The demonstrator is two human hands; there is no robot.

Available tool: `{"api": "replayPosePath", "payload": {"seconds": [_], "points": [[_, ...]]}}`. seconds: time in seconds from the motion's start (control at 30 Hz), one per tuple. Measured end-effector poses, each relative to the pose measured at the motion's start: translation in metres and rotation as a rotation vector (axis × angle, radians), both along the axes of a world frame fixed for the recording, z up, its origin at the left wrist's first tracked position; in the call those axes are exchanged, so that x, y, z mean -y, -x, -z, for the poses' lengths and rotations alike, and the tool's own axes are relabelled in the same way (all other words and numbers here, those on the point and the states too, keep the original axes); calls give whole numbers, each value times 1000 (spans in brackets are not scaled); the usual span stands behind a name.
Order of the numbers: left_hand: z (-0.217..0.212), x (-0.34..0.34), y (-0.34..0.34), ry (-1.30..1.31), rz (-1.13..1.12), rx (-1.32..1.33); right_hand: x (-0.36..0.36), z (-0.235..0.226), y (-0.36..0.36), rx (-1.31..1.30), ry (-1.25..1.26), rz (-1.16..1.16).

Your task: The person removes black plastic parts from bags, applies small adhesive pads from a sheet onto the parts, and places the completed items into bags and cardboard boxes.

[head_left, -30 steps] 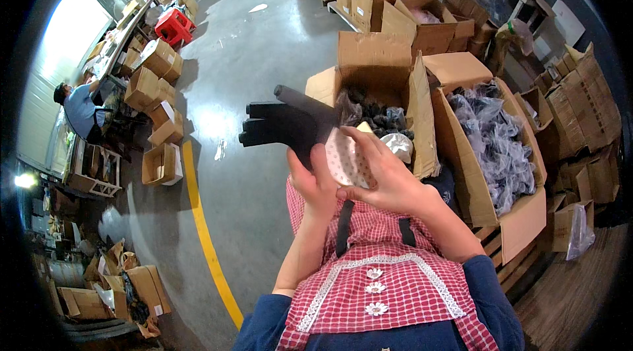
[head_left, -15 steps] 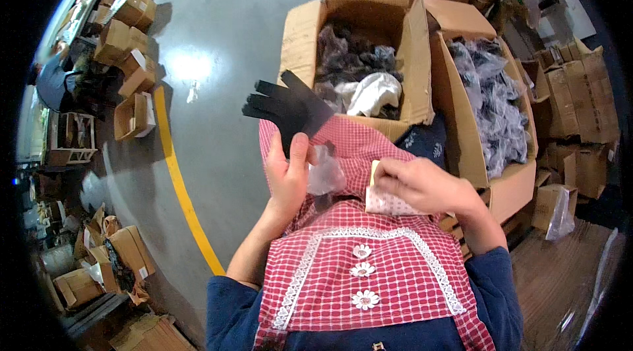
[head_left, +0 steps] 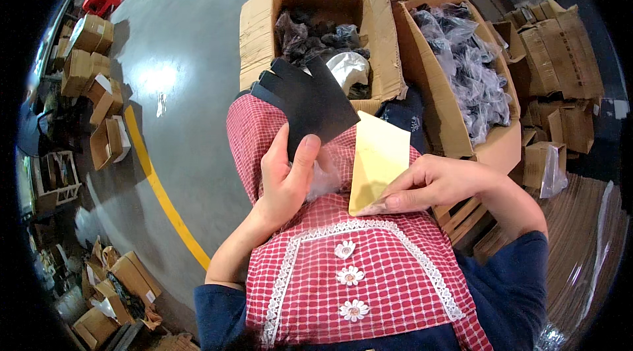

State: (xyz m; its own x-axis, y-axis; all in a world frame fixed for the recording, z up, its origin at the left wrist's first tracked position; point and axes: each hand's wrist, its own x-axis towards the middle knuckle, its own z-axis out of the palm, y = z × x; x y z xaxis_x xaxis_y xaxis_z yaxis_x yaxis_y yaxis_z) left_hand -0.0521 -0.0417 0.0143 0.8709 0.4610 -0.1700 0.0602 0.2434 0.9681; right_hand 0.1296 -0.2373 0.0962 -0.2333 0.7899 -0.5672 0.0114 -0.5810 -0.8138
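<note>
In front of my lap, my left hand point(head_left: 290, 176) is closed on the lower end of a black glove point(head_left: 320, 114) with short finger stubs pointing up and away. My right hand point(head_left: 422, 187) pinches the lower corner of a pale yellow sheet of paper point(head_left: 381, 156) between thumb and fingers. The sheet stands tilted, its upper edge close to the glove's right side. Under and beside my left hand is a crumpled clear plastic piece point(head_left: 323, 179), over the red checked apron point(head_left: 330, 216); whether my hand holds it too, I cannot tell.
Ahead stands an open carton point(head_left: 258, 41) with dark bagged items and a white cloth point(head_left: 348, 71). Right of it, another open carton point(head_left: 428, 100) is full of plastic-wrapped items. Stacked cardboard point(head_left: 560, 54) lies further right. A yellow line point(head_left: 158, 186) crosses the floor at left.
My right hand has brought the sheet upright, so its plain yellow side shows instead of the white patterned one. The glove has turned and tilted to the right in my left hand. The view has shifted.
</note>
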Motion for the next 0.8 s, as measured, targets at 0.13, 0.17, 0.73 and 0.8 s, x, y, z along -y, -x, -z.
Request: {"api": "replayPosePath", "payload": {"seconds": [0.13, 0.17, 0.73, 0.8], "points": [[-2, 1, -2, -9, 15, 20, 12, 20, -12, -50, 168, -27], [-2, 1, -2, -9, 17, 35, 11, 25, -17, -66, 245, 0], [35, 0, 18, -119, -82, -22, 41, 59, 58, 1025, -544, 131], [35, 2, 17, -134, -82, -33, 41, 55, 58, 1002, -592, 127]]}}
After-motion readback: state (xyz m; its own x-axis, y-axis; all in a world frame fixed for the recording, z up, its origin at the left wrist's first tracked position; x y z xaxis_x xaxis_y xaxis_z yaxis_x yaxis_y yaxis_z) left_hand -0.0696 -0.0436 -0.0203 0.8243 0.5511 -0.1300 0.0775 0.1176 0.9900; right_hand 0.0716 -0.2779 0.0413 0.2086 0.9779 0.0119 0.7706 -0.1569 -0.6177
